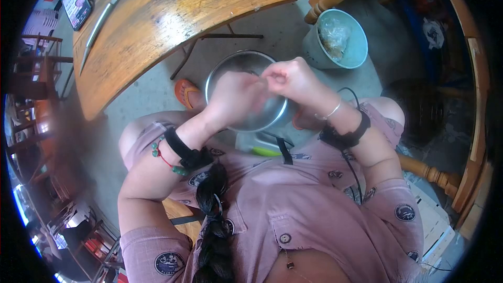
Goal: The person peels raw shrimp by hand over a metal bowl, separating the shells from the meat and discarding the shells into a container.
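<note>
My left hand [238, 97] and my right hand [294, 79] meet above a round metal bowl [275, 118] held low between my knees. The right fingers are curled in a pinch, their tips against the left fingers. Motion smears the left hand, but its fingers look curled inward. Whatever lies between the fingertips is too small or hidden to make out. Both hands cover much of the bowl, so its contents do not show clearly.
A wooden table [157, 0] curves ahead, bearing a knife [102, 26] and a phone [77, 4]. Right of the bowl stands a pale bucket [313, 47] with a clear plastic bag [334, 34] inside. A black cable [356, 170] hangs by my right forearm.
</note>
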Demonstrator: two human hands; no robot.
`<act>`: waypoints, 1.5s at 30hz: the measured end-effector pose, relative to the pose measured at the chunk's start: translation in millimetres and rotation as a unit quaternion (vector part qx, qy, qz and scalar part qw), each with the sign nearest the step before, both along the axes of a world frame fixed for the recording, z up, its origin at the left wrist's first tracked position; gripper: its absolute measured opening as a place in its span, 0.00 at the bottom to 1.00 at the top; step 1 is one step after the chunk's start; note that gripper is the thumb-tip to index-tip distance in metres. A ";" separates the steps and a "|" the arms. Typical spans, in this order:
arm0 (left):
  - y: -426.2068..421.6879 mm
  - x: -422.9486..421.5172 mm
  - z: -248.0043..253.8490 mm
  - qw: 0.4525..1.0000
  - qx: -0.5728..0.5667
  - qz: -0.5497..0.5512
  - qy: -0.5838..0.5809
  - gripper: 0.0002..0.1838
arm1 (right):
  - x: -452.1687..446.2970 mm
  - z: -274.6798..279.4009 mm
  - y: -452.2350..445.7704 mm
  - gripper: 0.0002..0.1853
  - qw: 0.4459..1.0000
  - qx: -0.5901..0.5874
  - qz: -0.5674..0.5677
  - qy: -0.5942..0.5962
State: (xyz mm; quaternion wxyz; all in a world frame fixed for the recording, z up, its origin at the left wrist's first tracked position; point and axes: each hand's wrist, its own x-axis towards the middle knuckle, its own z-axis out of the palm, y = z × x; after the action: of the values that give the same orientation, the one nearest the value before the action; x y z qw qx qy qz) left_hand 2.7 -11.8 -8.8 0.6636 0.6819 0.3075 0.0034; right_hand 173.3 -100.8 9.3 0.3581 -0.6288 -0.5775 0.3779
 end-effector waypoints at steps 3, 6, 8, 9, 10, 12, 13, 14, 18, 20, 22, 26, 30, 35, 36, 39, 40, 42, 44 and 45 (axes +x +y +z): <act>4.5 -1.3 -0.6 0.999 -0.008 -0.014 -0.040 0.11 | 1.1 -7.1 -1.2 0.07 0.982 -0.068 -0.042 0.169; 8.0 0.8 5.5 0.994 -0.098 0.054 -0.006 0.12 | -0.4 -3.6 2.3 0.08 0.976 -0.056 -0.062 0.202; 8.9 1.0 3.0 0.992 -0.098 0.075 -0.015 0.12 | -1.2 -7.1 0.7 0.09 0.986 -0.019 -0.050 0.158; 8.8 1.0 0.9 0.990 -0.099 0.094 -0.023 0.11 | -2.5 -6.5 0.0 0.10 0.992 0.018 -0.040 0.114; 8.5 0.7 -1.6 0.990 -0.099 0.095 -0.024 0.11 | -3.3 -3.8 -0.6 0.10 0.993 0.018 -0.039 0.114; 7.9 0.6 -5.7 0.992 -0.082 0.094 -0.025 0.11 | -4.8 4.3 -0.9 0.12 0.999 0.032 -0.015 -0.019; 7.6 0.6 -6.5 0.992 -0.082 0.094 -0.025 0.11 | -5.0 2.8 -0.7 0.12 0.999 0.032 -0.015 -0.019; 7.2 0.7 -7.1 0.995 -0.059 0.079 -0.020 0.11 | -5.1 0.1 -0.5 0.13 0.998 0.043 -0.018 -0.041; 4.9 1.0 -5.1 0.998 -0.024 0.061 -0.024 0.11 | -5.2 0.8 -1.7 0.12 0.996 0.055 -0.036 -0.061; 4.9 0.7 -6.2 0.997 -0.031 0.060 -0.035 0.11 | -4.2 -2.1 -1.8 0.12 0.997 0.055 -0.048 -0.039; 4.9 0.5 -6.4 0.996 -0.039 0.060 -0.045 0.11 | -2.0 -7.4 -1.3 0.12 0.997 0.055 -0.059 -0.017; 4.7 0.9 -4.6 0.994 -0.056 0.070 -0.055 0.12 | 0.7 -10.7 -1.2 0.11 0.996 0.044 -0.073 0.006; 5.9 1.6 -3.6 0.992 -0.081 0.078 -0.053 0.12 | 3.4 -1.9 -0.4 0.11 0.998 0.034 -0.043 0.033; 5.7 1.3 -1.3 0.993 -0.079 0.073 -0.055 0.12 | 2.8 8.1 -0.2 0.10 0.997 -0.016 -0.033 0.074; 5.7 1.2 0.9 0.993 -0.076 0.066 -0.058 0.12 | 2.1 7.6 0.0 0.10 0.994 -0.022 -0.039 0.099; 6.8 1.7 3.7 0.993 -0.077 0.069 -0.057 0.12 | 0.3 4.7 0.7 0.09 0.982 -0.022 -0.063 0.174; 6.8 1.8 3.9 0.993 -0.076 0.068 -0.057 0.12 | 1.4 3.8 0.9 0.09 0.982 -0.021 -0.063 0.174; 5.7 1.5 3.4 0.993 -0.073 0.062 -0.065 0.12 | 4.2 2.4 1.1 0.08 0.982 -0.037 -0.065 0.171; 4.8 2.3 3.0 0.992 -0.077 0.066 -0.071 0.12 | 5.0 3.0 0.3 0.08 0.982 -0.039 -0.065 0.175; 4.5 2.6 2.4 0.991 -0.081 0.072 -0.077 0.12 | 5.2 3.2 0.2 0.08 0.981 -0.041 -0.065 0.178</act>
State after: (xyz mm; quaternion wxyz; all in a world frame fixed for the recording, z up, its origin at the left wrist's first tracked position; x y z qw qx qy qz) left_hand 5.2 -7.4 -6.4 0.7363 0.5999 0.3030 0.0790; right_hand 178.4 -100.5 12.6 0.4526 -0.6021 -0.4467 0.4828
